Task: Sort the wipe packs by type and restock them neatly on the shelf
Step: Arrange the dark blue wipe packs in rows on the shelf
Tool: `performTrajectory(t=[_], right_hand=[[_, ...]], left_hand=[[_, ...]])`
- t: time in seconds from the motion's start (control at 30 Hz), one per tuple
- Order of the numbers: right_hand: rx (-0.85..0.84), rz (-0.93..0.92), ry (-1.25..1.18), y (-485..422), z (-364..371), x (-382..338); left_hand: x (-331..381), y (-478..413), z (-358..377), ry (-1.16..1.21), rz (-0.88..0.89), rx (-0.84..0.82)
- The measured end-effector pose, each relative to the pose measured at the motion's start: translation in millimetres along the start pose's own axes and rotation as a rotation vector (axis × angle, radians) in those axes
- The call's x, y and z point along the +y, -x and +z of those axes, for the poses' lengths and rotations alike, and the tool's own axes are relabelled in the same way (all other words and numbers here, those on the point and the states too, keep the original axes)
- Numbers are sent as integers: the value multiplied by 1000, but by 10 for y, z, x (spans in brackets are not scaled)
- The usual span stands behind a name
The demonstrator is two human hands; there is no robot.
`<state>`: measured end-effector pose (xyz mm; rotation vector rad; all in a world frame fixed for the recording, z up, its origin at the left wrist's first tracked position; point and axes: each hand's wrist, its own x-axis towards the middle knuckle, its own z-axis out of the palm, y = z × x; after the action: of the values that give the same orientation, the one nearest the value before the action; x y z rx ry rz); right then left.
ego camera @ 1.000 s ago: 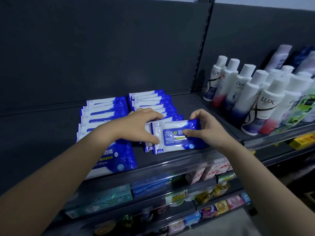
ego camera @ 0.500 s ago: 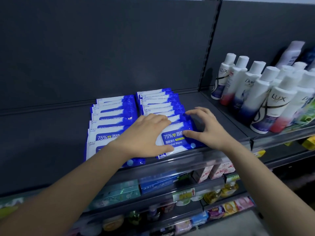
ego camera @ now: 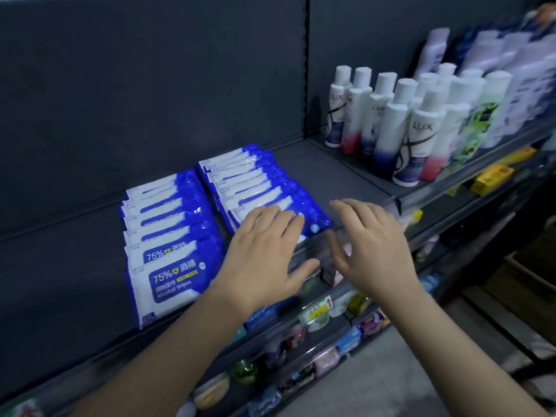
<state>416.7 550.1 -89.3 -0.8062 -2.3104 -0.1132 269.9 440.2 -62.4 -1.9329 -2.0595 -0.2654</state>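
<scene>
Two rows of blue and white alcohol wipe packs lie overlapped on the dark shelf [ego camera: 337, 176]. The left row [ego camera: 171, 233] ends in a front pack labelled 75% [ego camera: 173, 281]. The right row [ego camera: 249, 179] runs back toward the wall. My left hand [ego camera: 264, 254] hovers with spread fingers over the front pack of the right row [ego camera: 313, 218], covering most of it; contact is unclear. My right hand [ego camera: 370, 245] is open in the air just right of that row, above the shelf's front edge, holding nothing.
White shampoo bottles [ego camera: 400, 127] stand in rows on the adjoining shelf to the right. Lower shelves below hold small coloured packets [ego camera: 319, 314] and yellow boxes [ego camera: 493, 176]. Bare shelf lies left of the wipes [ego camera: 60, 266] and between the right row and the bottles.
Both hands have let go of the front pack of the right row and drawn back toward me with fingers spread. The pack now lies flat in its row.
</scene>
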Motion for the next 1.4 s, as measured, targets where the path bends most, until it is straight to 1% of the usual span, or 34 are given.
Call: performTrajectory(t=[0.07, 0.13, 0.37, 0.5, 0.63, 0.77, 0.87, 0.97, 1.07, 1.2, 1.27, 1.4], right_hand=[[-2, 73, 69, 302, -143, -91], [-62, 167, 137, 713, -285, -202], [-442, 568, 279, 2346, -891, -782], [-618, 760, 329, 2987, -1429, -1049], [-660, 896, 344, 3350, -1954, -1059], [-644, 1000, 371, 3583, -2326, -906], [-629, 1067, 350, 3785, -2502, -729], [-674, 1116, 315, 4029, -2584, -420], [-758, 1126, 277, 4245, -2581, 129], [-926, 1095, 196, 4482, -2317, 1294], [-969, 1091, 118, 4616, -2078, 1943], [-1065, 1152, -74, 4976, -1498, 2939]], left_hand=[[136, 173, 9, 12, 49, 16], [285, 418, 41, 36, 90, 11], [889, 1438, 86, 154, 240, -77], [1358, 1880, 55, 198, 340, -157], [1812, 2085, -105, 195, 456, -165], [2201, 2028, -191, 197, 531, -106], [2572, 1926, -158, 193, 590, -134], [3015, 1811, -36, 193, 623, -216], [3537, 1644, 249, 187, 622, -315], [4264, 1285, 909, 121, 546, -430], [4625, 1101, 1327, 109, 483, -509], [5288, 782, 2263, 59, 437, -705]])
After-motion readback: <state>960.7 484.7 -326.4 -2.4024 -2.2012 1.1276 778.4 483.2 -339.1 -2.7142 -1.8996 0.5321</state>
